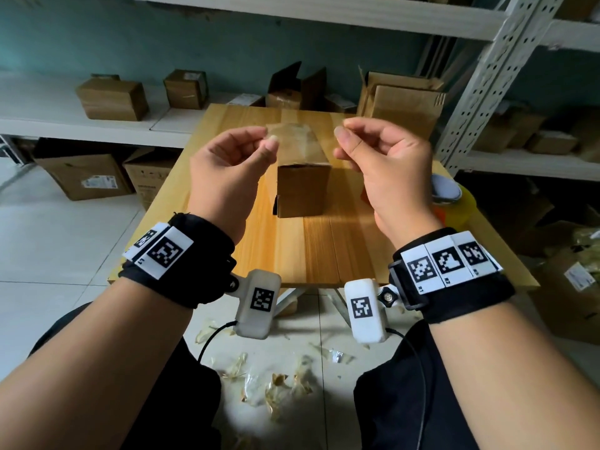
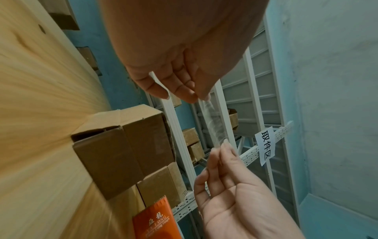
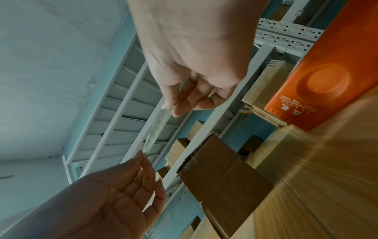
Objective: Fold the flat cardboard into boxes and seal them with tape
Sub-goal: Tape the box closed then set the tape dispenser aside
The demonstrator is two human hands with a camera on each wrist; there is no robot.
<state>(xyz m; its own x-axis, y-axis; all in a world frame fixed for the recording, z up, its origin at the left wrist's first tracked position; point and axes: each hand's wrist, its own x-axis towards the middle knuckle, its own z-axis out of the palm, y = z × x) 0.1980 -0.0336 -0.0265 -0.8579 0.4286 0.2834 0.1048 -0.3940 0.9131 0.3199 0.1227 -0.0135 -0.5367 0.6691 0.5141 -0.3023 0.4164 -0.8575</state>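
Because the clear tape strip [image 1: 303, 138] is thin, limp and sticky, you should judge it apt to curl onto itself, so keep it taut by its ends: your left hand [image 1: 227, 172] pinches one, your right hand [image 1: 386, 167] the other. It hangs glossy and see-through above the small brown cardboard box [image 1: 303, 190] on the wooden table [image 1: 324, 251].

The light is soft and a bit dim. The box [image 1: 303, 190] drops a small dark shadow on the surface [image 1: 324, 254] beside it. Both wrist views smear the wood near the box into streaks. Shelf posts bend at the edges.
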